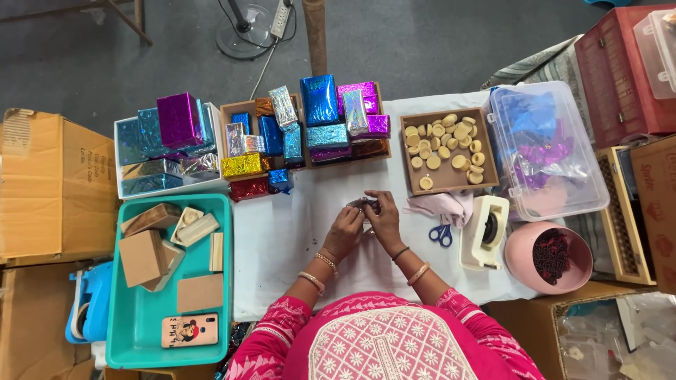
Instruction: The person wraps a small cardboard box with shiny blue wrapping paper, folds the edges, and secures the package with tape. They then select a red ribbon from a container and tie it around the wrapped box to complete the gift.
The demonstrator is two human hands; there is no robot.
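Both hands, left hand (pixel 343 231) and right hand (pixel 384 219), pinch a small silvery foil-wrapped piece (pixel 361 205) just above the white surface (pixel 282 239); it looks light, crinkly and slippery, best gripped by its edges.

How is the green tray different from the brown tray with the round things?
The teal tray is plastic and sits at the person's left; the brown tray looks wooden and sits farther back on the right. The teal tray holds flat wooden blocks and a phone; the brown tray holds small pale round pieces. Both are open rectangles.
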